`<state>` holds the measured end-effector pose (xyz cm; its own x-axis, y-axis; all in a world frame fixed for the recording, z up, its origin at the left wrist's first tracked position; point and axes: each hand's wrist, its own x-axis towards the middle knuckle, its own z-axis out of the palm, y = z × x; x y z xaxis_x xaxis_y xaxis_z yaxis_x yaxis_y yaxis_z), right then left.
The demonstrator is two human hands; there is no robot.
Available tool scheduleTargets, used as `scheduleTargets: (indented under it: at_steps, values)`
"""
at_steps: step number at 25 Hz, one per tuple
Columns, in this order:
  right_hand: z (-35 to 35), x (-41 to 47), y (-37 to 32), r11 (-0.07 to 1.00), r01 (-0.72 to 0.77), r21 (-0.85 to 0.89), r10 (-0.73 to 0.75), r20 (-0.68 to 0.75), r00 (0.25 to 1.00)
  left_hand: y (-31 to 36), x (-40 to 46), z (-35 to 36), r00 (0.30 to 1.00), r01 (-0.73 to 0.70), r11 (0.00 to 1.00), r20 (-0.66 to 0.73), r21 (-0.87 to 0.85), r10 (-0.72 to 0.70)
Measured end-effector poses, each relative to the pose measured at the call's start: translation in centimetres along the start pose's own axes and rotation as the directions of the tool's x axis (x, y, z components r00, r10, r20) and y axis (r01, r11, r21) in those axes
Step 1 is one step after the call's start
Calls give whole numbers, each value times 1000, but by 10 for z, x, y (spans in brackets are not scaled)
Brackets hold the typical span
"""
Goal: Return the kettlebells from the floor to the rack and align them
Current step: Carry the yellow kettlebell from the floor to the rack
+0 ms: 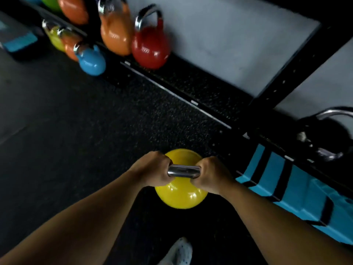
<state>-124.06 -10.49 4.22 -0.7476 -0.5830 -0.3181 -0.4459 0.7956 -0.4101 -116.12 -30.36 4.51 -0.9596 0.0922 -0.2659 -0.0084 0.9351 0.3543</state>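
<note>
A yellow kettlebell (pixel 181 196) with a chrome handle hangs in front of me above the dark floor. My left hand (pixel 152 169) grips the left end of the handle and my right hand (pixel 212 175) grips the right end. The rack's low black shelf (pixel 200 87) runs diagonally from upper left to right. On it stand a red kettlebell (pixel 150 48) and an orange kettlebell (pixel 114 33). A blue kettlebell (pixel 91 61), another orange one (pixel 69 46) and a yellow-green one (pixel 54 40) sit lower at the left.
A black rack upright (pixel 298 60) crosses the shelf at the right, with a black kettlebell (pixel 328 136) beyond it. A blue and black padded bag (pixel 298 190) lies on the floor to my right. My shoe (pixel 179 251) shows at the bottom edge.
</note>
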Motion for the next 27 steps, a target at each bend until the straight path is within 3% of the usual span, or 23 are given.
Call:
scheduleTargets:
  at_steps: [3,8,11,19,27]
  values:
    - [-54,41,11,999,-42,-12,41,-108,993,-2,65,-46,994,-54,997,-87,52,58]
    - [-111,88,26,991,-123,-53,109,-222,969,-7,155,-95,982,-164,986,-93,18,165]
    - [-138,123,38,981,-194,-26,179,-280,943,-11,214,-118,960,-237,966,-128,101,249]
    - [-186,207,80,926,-375,38,351,-452,820,-4,356,-164,887,-386,891,-169,239,429]
    - [-206,249,110,898,-388,210,438,-528,728,9,425,-160,922,-342,936,-167,76,350]
